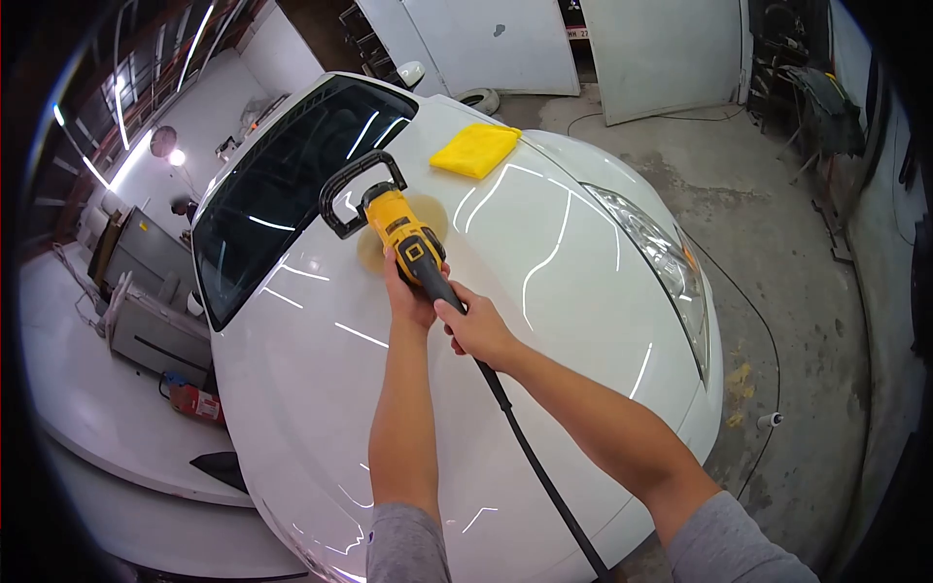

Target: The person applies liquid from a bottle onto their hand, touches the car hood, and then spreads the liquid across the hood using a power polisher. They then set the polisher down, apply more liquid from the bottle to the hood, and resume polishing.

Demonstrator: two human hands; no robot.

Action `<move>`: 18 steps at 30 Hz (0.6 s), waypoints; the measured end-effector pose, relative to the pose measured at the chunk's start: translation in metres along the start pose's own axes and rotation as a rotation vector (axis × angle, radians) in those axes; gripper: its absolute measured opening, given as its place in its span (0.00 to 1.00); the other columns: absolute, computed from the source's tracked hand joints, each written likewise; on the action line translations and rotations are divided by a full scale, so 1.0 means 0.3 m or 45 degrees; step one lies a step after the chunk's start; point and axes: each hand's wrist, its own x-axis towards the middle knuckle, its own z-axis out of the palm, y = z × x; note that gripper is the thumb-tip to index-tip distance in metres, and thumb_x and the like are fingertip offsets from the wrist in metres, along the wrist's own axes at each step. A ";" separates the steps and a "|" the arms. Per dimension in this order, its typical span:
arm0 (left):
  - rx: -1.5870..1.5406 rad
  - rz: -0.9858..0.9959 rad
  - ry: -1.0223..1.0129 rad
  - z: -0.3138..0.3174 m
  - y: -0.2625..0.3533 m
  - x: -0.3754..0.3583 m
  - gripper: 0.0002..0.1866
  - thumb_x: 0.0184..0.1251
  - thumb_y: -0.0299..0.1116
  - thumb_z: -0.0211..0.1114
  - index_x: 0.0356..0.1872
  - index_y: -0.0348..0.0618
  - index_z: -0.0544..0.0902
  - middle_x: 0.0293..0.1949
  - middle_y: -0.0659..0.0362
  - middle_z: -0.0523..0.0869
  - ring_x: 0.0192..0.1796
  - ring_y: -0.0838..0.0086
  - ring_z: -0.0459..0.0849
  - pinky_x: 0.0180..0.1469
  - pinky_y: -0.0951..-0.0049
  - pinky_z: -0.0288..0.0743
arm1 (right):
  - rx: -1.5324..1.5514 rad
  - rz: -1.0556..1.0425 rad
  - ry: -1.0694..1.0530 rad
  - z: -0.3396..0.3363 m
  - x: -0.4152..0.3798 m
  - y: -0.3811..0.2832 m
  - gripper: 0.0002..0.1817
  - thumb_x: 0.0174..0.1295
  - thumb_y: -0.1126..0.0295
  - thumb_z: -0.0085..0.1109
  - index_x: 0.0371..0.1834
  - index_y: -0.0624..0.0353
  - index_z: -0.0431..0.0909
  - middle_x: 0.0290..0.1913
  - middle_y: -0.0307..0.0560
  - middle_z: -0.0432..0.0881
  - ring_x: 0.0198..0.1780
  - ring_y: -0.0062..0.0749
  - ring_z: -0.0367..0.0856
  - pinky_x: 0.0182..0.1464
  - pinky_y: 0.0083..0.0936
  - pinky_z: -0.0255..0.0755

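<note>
A yellow and black car polisher (397,219) rests its round, tan pad (428,212) on the white hood (321,389) of a car. The pad looks smeared, as if spinning. My left hand (410,294) is closed around the polisher's body near its middle. Wrapped round the black rear handle is my right hand (478,328). At the far end of the tool stands a black loop handle (335,199) that neither hand touches. The black power cord (539,466) runs from the handle down across the hood. Farther up lies a folded yellow cloth (476,151).
The dark windshield (301,185) borders the hood on the left, the headlight (656,262) on the right. A black cable (753,301) trails over the concrete floor (807,389). A red machine (197,400) sits at the left. A tire (479,100) lies beyond the car.
</note>
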 end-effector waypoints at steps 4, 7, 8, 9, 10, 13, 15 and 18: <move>0.009 0.032 0.062 0.024 -0.051 -0.094 0.33 0.65 0.66 0.50 0.49 0.41 0.76 0.35 0.52 0.80 0.33 0.61 0.81 0.29 0.69 0.80 | -0.059 -0.015 -0.010 -0.025 -0.095 0.031 0.28 0.68 0.64 0.52 0.71 0.56 0.62 0.23 0.37 0.71 0.20 0.19 0.70 0.24 0.20 0.69; -0.005 -0.060 0.047 0.003 -0.108 -0.188 0.35 0.66 0.67 0.48 0.49 0.42 0.76 0.35 0.51 0.82 0.34 0.62 0.83 0.30 0.67 0.80 | -0.057 -0.035 0.042 -0.028 -0.209 0.079 0.28 0.68 0.64 0.52 0.71 0.55 0.62 0.24 0.36 0.70 0.21 0.18 0.70 0.25 0.19 0.69; -0.009 -0.094 0.052 0.002 -0.131 -0.216 0.35 0.66 0.67 0.48 0.49 0.42 0.77 0.35 0.51 0.82 0.34 0.63 0.83 0.30 0.67 0.80 | -0.069 -0.026 0.033 -0.031 -0.251 0.093 0.28 0.68 0.64 0.52 0.71 0.55 0.62 0.24 0.36 0.70 0.21 0.18 0.70 0.25 0.19 0.69; -0.024 -0.129 0.038 0.012 -0.155 -0.255 0.33 0.67 0.66 0.48 0.49 0.43 0.77 0.34 0.54 0.83 0.35 0.63 0.84 0.35 0.64 0.79 | -0.051 -0.013 0.078 -0.036 -0.301 0.107 0.28 0.68 0.65 0.52 0.71 0.56 0.61 0.25 0.36 0.71 0.21 0.18 0.70 0.25 0.19 0.69; -0.034 -0.126 0.060 0.029 -0.187 -0.290 0.34 0.67 0.66 0.47 0.50 0.42 0.77 0.36 0.52 0.83 0.34 0.62 0.84 0.32 0.65 0.80 | -0.040 -0.005 0.122 -0.047 -0.348 0.116 0.28 0.69 0.66 0.53 0.71 0.57 0.61 0.26 0.37 0.71 0.21 0.18 0.69 0.26 0.19 0.70; -0.046 -0.064 0.099 0.084 -0.295 -0.415 0.30 0.69 0.63 0.47 0.56 0.47 0.72 0.40 0.54 0.83 0.35 0.62 0.84 0.33 0.63 0.80 | -0.053 0.061 0.163 -0.101 -0.510 0.127 0.30 0.68 0.68 0.54 0.72 0.58 0.59 0.27 0.37 0.72 0.22 0.18 0.71 0.26 0.19 0.70; -0.085 -0.034 0.137 0.117 -0.352 -0.523 0.26 0.73 0.57 0.48 0.64 0.56 0.61 0.46 0.53 0.81 0.34 0.61 0.84 0.34 0.60 0.82 | -0.079 0.116 0.172 -0.128 -0.627 0.122 0.29 0.68 0.70 0.54 0.72 0.59 0.60 0.26 0.35 0.72 0.23 0.17 0.71 0.27 0.18 0.70; -0.136 0.030 0.210 0.155 -0.418 -0.693 0.28 0.74 0.49 0.51 0.70 0.62 0.52 0.57 0.53 0.74 0.48 0.62 0.82 0.41 0.59 0.83 | -0.053 0.210 0.206 -0.149 -0.792 0.156 0.31 0.66 0.70 0.57 0.72 0.61 0.59 0.28 0.37 0.74 0.24 0.18 0.73 0.27 0.18 0.70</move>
